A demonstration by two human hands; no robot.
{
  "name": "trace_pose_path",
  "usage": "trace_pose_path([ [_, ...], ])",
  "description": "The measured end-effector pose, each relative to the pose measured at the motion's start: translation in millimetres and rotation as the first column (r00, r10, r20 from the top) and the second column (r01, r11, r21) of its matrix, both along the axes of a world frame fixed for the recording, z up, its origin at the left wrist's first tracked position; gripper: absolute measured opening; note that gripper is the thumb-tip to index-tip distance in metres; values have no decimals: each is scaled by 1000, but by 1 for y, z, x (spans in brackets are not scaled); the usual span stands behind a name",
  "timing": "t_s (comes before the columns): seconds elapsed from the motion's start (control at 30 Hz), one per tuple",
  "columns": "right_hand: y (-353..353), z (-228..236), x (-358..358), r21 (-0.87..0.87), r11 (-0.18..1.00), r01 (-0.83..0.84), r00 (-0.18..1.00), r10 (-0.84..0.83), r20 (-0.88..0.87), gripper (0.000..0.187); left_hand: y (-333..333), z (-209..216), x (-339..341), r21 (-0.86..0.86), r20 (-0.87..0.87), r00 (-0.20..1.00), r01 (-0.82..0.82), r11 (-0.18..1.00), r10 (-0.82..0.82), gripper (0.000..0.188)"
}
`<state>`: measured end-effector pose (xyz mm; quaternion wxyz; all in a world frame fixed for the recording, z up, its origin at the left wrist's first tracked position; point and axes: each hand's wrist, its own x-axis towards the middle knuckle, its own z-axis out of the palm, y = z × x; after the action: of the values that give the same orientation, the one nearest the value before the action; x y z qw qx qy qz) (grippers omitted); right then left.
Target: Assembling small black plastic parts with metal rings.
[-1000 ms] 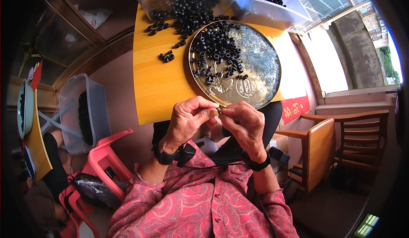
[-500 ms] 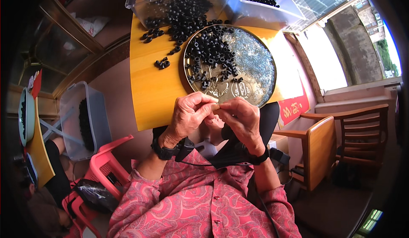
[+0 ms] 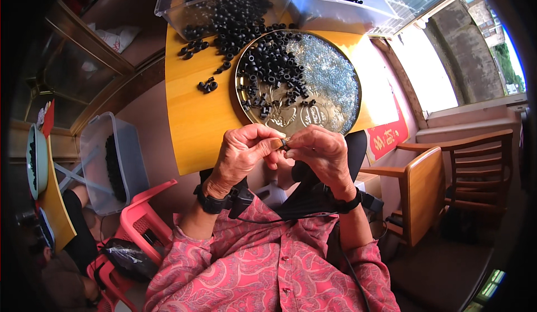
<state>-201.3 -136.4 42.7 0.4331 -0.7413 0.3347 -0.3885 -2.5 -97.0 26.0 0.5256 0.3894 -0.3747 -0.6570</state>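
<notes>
Just beyond the near edge of the yellow table, my left hand (image 3: 241,154) and my right hand (image 3: 323,154) meet fingertip to fingertip. Between them is a small black ring-like part (image 3: 284,143), mostly covered by the fingers. Both hands are closed in a pinch on it. Right beyond my hands lies a round gold-coloured metal tray (image 3: 333,121) with a raised pattern. Its left side carries a pile of small black ring-shaped parts (image 3: 274,66); many tiny clear, shiny pieces (image 3: 330,66) cover its right side.
A clear plastic bin (image 3: 224,18) and a second bin (image 3: 341,18), both with black parts, stand at the far edge. Loose parts (image 3: 207,85) lie on the yellow table (image 3: 193,127). A wooden chair (image 3: 428,194) is at right, a pink plastic chair (image 3: 140,217) at left, near another person's leg.
The black part now shows between my fingertips, where it was hidden before. My right hand has shifted slightly right and its fingers have turned. The whole view has moved a little.
</notes>
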Motion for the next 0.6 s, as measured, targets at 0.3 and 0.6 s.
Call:
trace_pose_path([
  [0.3, 14, -3, 2, 300, 953, -38, 981, -22, 194, 22, -1, 10, 8, -3, -23, 988, 153, 988, -153, 10],
  [0.6, 12, 9, -3, 70, 981, -179, 982, 174, 70, 37, -5, 14, 12, 54, -110, 967, 239, 970, -232, 40],
])
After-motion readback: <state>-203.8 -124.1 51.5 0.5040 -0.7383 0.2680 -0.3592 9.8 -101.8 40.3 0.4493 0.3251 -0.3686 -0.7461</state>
